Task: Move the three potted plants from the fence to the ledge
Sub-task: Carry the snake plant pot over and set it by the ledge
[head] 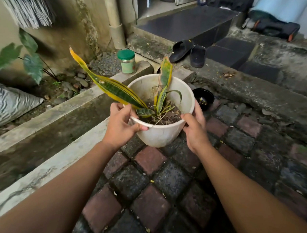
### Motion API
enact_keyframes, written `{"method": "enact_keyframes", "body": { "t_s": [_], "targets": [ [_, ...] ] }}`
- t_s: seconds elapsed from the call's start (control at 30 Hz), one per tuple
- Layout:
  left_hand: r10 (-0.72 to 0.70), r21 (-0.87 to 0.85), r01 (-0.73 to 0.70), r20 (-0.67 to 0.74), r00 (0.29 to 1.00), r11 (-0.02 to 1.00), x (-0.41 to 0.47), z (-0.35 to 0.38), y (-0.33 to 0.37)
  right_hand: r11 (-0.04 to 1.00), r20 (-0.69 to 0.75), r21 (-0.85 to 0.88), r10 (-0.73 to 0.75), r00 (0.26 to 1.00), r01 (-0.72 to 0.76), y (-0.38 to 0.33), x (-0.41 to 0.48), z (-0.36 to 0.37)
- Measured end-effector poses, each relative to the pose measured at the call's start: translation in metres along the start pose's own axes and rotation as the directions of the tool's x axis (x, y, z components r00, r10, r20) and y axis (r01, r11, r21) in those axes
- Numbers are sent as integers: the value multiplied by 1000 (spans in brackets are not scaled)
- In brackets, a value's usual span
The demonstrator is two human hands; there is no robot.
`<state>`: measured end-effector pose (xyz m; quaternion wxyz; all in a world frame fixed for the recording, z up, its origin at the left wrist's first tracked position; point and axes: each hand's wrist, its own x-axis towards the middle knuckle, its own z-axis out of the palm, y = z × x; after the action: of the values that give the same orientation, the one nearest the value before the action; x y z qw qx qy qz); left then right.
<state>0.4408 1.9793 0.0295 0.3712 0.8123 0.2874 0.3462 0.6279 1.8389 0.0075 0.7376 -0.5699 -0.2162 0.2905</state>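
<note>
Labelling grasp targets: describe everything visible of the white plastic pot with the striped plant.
Round white plastic pot, stained inside, tapering downward, upright over brick paving beside a concrete ledge. It holds dark soil and a yellow-edged striped plant. The left hand and right hand have a grip on its rim, on opposite sides.

Only one view is given, a wide-angle one worn on the head and aimed forward and down. The left hand (121,125) and right hand (195,130) on the white pot (163,136) are caught close at centre; paving (163,187) and a doorstep (188,22) are taken in beyond.
</note>
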Motion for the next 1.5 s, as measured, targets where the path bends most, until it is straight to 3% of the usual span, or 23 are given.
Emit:
{"method": "enact_keyframes", "body": {
  "t_s": [0.3, 0.5, 0.63, 0.9, 1.07, 1.5],
  "targets": [
    [-34, -127, 30, -23, 999, 991, 21, 33, 5, 995, -30, -98, -26, 999, 23, -26, 48, -7],
    [-7, -28, 7, -18, 1000, 1000, 20, 53, 9, 991, -89, -135, 5, 996, -17, -23, 60, -18],
    [-96, -124, 105, 78, 992, 987, 15, 51, 14, 983, -48, -179, 31, 998, -39, -20, 67, -26],
    [-232, -241, 224, -5, 973, 944, 10, 65, 39, 968, -24, -216, 124, 992, -126, -21, 80, -37],
    [-278, -261, 250, -75, 958, 933, 1, 83, 51, 971, -21, -201, 130, 991, -132, -24, 93, -43],
    [-266, -206, 261, 1, 964, 943, 4, 69, 46, 979, -54, -186, 74, 996, -83, -21, 88, -35]
  ]
}}
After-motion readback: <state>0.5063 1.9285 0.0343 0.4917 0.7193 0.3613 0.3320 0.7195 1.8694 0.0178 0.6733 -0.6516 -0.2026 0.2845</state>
